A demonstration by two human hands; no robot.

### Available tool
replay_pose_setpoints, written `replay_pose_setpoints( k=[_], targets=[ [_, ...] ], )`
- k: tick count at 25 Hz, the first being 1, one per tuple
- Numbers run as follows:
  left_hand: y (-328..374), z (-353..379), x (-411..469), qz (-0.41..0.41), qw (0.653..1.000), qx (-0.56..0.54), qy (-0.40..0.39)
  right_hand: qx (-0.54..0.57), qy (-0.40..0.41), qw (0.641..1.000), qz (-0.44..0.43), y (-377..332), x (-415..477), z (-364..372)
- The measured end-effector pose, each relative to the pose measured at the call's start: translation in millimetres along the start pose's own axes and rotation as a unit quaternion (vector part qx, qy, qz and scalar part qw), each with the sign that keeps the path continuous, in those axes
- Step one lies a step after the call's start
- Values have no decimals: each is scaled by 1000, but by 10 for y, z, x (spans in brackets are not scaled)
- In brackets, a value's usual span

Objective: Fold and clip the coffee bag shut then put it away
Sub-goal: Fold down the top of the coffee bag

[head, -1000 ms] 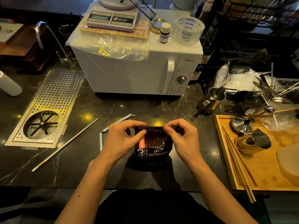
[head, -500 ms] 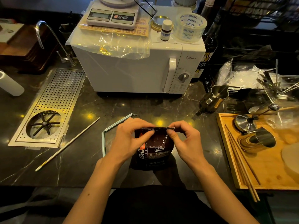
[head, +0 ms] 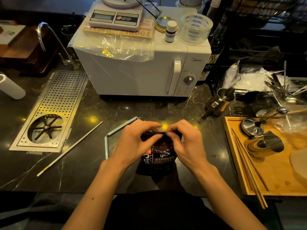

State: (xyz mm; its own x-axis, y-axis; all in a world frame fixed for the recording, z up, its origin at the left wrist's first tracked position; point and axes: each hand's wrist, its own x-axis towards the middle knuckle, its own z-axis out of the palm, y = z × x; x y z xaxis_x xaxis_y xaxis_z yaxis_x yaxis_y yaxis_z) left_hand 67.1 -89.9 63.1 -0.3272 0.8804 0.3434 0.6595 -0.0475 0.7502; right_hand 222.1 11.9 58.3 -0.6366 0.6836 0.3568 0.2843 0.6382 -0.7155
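A dark brown coffee bag (head: 159,156) with white print and an orange patch stands upright on the black marble counter, near its front edge. My left hand (head: 136,143) pinches the top edge of the bag from the left. My right hand (head: 186,143) pinches the same edge from the right, thumbs nearly meeting at the middle. The top edge is pressed flat between the fingers. A pale green bag clip (head: 116,132), hinged open into an L shape, lies on the counter just left of my left hand, partly hidden behind it.
A white microwave (head: 141,70) stands behind the bag, with a scale and a tape roll on top. A perforated steel drain tray (head: 53,110) lies at the left, a thin white rod (head: 69,148) beside it. At the right are a wooden tray (head: 232,155) and a steel jug (head: 221,102).
Both hands have stayed on the bag's top edge and pressed it flatter, fingers closer together at the middle. The view shifted slightly; the bag sits a little nearer to me.
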Motion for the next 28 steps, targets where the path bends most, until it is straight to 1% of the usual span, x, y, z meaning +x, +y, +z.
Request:
replay_pose_setpoints(
  k=[2, 5, 7, 10, 14, 17, 20, 22, 25, 28],
  targets=[
    [4, -6, -19, -2, 1000, -19, 22, 0, 10, 1000, 3, -6, -17, 33],
    [-44, -17, -29, -26, 998, -29, 51, 37, 21, 999, 17, 17, 5, 5],
    [-93, -26, -54, -45, 996, -37, 69, 80, 30, 995, 54, 44, 10, -27],
    [-109, -11, -90, -53, 993, -62, 86, 145, 39, 983, 110, 64, -18, -16],
    [-112, -19, -78, -61, 991, -80, 89, 232, 14, 960, 158, 114, -38, -35],
    [-99, 11, -105, -76, 988, -103, 82, 242, 30, 955, 172, 142, -64, -37],
    [-89, 62, -177, -147, 975, -145, 85, 230, 52, 955, 181, 145, -103, 18],
    [-120, 61, -213, -182, 967, -166, 73, 224, 63, 955, 182, 160, -112, 41],
    [-156, 48, -242, -179, 971, -153, 50, 230, 61, 955, 179, 172, -122, 48],
    [-159, 70, -247, -181, 969, -155, 63, 235, 22, 956, 172, 165, -159, 36]
  ],
)
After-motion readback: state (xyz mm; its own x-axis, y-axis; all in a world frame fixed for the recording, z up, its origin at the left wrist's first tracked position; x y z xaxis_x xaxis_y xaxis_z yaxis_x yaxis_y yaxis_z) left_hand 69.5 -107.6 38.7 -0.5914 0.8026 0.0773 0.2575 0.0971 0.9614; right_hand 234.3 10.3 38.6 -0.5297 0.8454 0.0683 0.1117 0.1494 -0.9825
